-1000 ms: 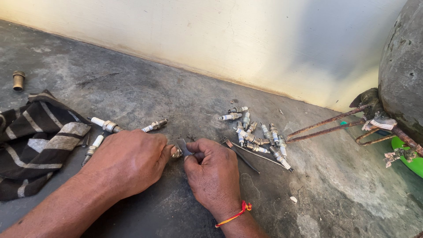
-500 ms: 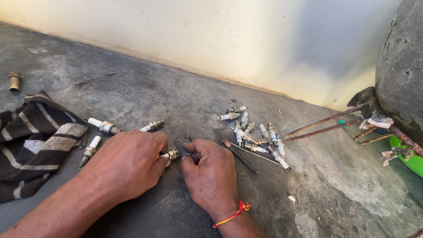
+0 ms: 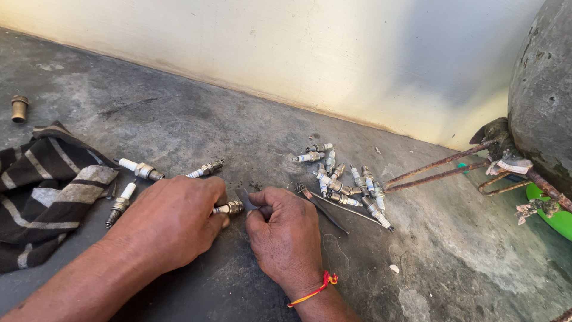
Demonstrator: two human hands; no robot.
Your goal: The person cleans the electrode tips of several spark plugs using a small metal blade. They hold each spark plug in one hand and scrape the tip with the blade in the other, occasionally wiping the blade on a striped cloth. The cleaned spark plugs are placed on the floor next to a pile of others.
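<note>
My left hand [image 3: 170, 222] grips a spark plug [image 3: 228, 208] low over the grey concrete floor, its metal end pointing right. My right hand [image 3: 285, 235], with a red-and-yellow thread on the wrist, pinches a small flat metal tool [image 3: 243, 198] whose tip meets the plug's end. Three more spark plugs lie just left of the hands: one long plug [image 3: 140, 169], one shorter plug [image 3: 205, 169] and one dark-ended plug [image 3: 120, 204]. A pile of several spark plugs [image 3: 342, 177] lies to the right of my right hand.
A striped dark cloth [image 3: 44, 194] lies at the left. A thin metal strip [image 3: 325, 209] rests beside the pile. Rusty rods [image 3: 438, 170] stick out from a large grey rounded tank [image 3: 542, 89] at the right. A small brass fitting [image 3: 19, 108] stands far left. A cream wall [image 3: 298, 53] runs behind.
The hands stay close together on the plug; the plug's metal end now shows more clearly between them and the tool tip rests against it. The view has shifted slightly.
</note>
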